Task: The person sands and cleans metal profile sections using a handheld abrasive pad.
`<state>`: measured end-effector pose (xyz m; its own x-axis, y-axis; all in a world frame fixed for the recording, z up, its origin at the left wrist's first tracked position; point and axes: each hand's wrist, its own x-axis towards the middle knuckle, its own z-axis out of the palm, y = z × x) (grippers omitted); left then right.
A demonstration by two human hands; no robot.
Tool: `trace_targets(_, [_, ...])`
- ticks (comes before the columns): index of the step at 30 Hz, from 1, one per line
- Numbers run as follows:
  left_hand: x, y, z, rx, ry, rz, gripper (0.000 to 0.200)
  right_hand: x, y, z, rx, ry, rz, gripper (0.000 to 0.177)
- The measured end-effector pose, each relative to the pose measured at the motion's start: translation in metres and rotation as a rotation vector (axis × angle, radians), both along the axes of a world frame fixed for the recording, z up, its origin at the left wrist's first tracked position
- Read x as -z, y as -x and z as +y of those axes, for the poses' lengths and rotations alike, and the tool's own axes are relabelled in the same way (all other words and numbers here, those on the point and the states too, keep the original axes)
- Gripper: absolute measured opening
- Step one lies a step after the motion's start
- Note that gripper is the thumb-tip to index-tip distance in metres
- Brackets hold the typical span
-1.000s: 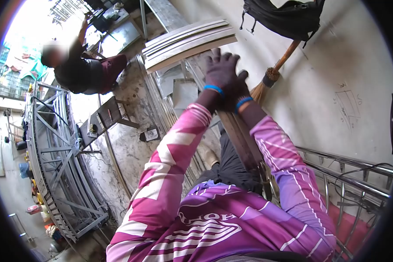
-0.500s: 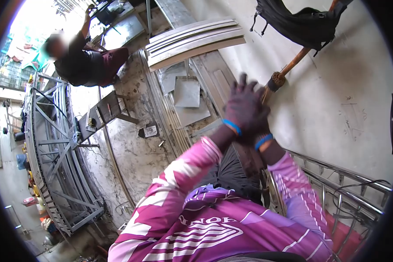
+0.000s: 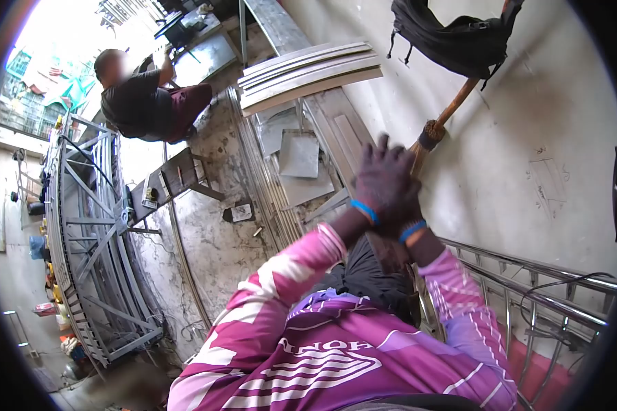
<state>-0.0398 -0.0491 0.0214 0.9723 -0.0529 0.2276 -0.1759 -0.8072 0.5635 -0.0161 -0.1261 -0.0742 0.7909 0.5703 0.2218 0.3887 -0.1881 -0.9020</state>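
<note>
My left hand, in a dark glove with a blue band at the wrist, lies over my right hand in front of my body. Its fingers are stretched out and spread, and nothing shows in them. Beneath it, my right hand is mostly covered; a blue band circles that wrist too, and its fingers are hidden. The two hands touch and cross. Just beyond them a broom with a wooden handle leans on the wall.
Metal panels are stacked beyond my hands, above flat square sheets. A tubular metal railing runs at right. A black bag hangs upper right. Left are a steel truss frame, a low bench and another person.
The view has shifted slightly, moving the surroundings in the picture. My hands stay together, the left over the right. The other person's raised arm has come down.
</note>
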Motion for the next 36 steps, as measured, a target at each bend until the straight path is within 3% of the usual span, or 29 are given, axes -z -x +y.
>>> trace_targets(4, [-0.008, 0.037, -0.032, 0.051, 0.076, 0.029, 0.062, -0.036, 0.016, -0.014, -0.089, 0.374, -0.048, 0.064])
trace_targets(9, [0.003, -0.005, -0.001, -0.005, 0.125, -0.032, 0.06, -0.077, 0.023, -0.026, -0.199, 0.842, -0.106, 0.068])
trace_targets(12, [0.01, -0.053, 0.037, -0.085, 0.096, -0.062, 0.059, -0.034, -0.034, 0.004, -0.23, 0.764, -0.467, 0.072])
trace_targets(13, [0.011, -0.069, 0.052, -0.104, 0.085, -0.078, 0.058, -0.043, -0.049, 0.022, -0.12, 0.85, -0.646, 0.072])
trace_targets(14, [0.01, -0.084, 0.064, -0.14, 0.061, -0.068, 0.058, -0.029, -0.072, 0.039, -0.041, 0.762, -0.763, 0.073])
trace_targets(17, [0.006, -0.108, 0.089, -0.207, -0.009, -0.072, 0.054, -0.072, -0.086, 0.07, -0.018, 1.033, -0.623, 0.063])
trace_targets(21, [0.005, -0.084, 0.07, -0.178, -0.02, -0.015, 0.054, -0.031, -0.085, 0.05, -0.046, 0.994, -0.539, 0.072])
trace_targets(23, [0.007, -0.056, 0.048, -0.073, -0.066, -0.012, 0.056, -0.031, -0.036, 0.016, 0.016, 0.994, -0.928, 0.064])
trace_targets(24, [0.012, -0.039, 0.03, -0.073, -0.072, -0.006, 0.057, -0.032, -0.017, -0.002, 0.009, 1.002, -0.939, 0.064])
trace_targets(25, [0.015, -0.021, 0.015, -0.051, -0.069, -0.1, 0.051, -0.032, 0.002, -0.021, 0.005, 0.92, -0.768, 0.063])
trace_targets(26, [0.002, 0.0, 0.001, -0.01, -0.01, -0.006, 0.051, -0.033, 0.018, -0.034, 0.001, 0.836, -0.597, 0.063])
trace_targets(27, [0.004, 0.018, -0.011, 0.014, 0.013, -0.054, 0.051, -0.038, 0.033, -0.041, -0.007, 0.847, -0.604, 0.063])
trace_targets(30, [-0.003, 0.037, -0.027, 0.061, 0.043, 0.071, 0.052, -0.051, 0.067, -0.061, -0.021, 1.601, -0.74, 0.066])
trace_targets(31, [-0.001, 0.037, -0.026, 0.043, 0.088, 0.046, 0.052, -0.044, 0.068, -0.067, -0.036, 1.617, -0.722, 0.066])
trace_targets(34, [0.004, 0.013, -0.007, 0.033, 0.125, -0.066, 0.047, 0.001, 0.033, -0.075, -0.063, 0.569, -0.174, 0.068])
trace_targets(35, [-0.008, -0.001, 0.009, 0.014, 0.124, -0.014, 0.047, -0.003, 0.013, -0.057, -0.033, 0.577, -0.143, 0.068])
trace_targets(36, [0.005, -0.02, 0.021, -0.042, 0.123, -0.076, 0.045, -0.018, -0.006, -0.025, -0.019, 0.612, -0.405, 0.062])
